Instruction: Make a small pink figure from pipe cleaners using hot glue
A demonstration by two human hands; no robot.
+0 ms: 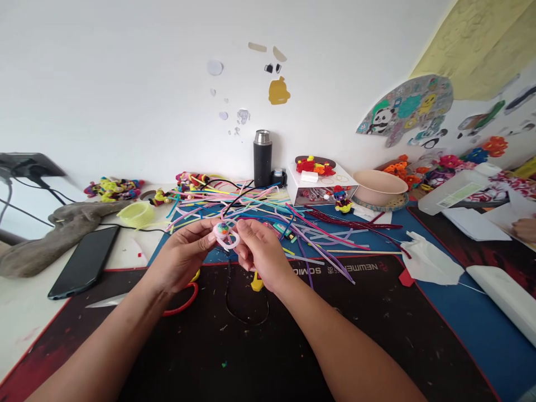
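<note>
Between my two hands is a small pink pipe cleaner figure (pixel 226 235) with a multicoloured spot and a loop. My left hand (pixel 187 248) pinches its left side between thumb and fingers. From the right, the thumb and fingers of my right hand (pixel 263 251) close on the pink loop. Below and behind my left hand lie red-handled scissors (pixel 184 301), partly covered by my forearm. A yellow piece (pixel 257 282) and a black cord (pixel 251 324) rest on the black mat (pixel 268 363) under my hands.
Many loose pipe cleaners (pixel 234 201) spread behind my hands. A black thermos (pixel 262 159) stands near the wall, beside a white box (pixel 322 184) and a beige bowl (pixel 381 187). A phone (pixel 84 262) lies left, crumpled tissue (pixel 431 259) right. At the right edge, another person's hand (pixel 525 230) shows.
</note>
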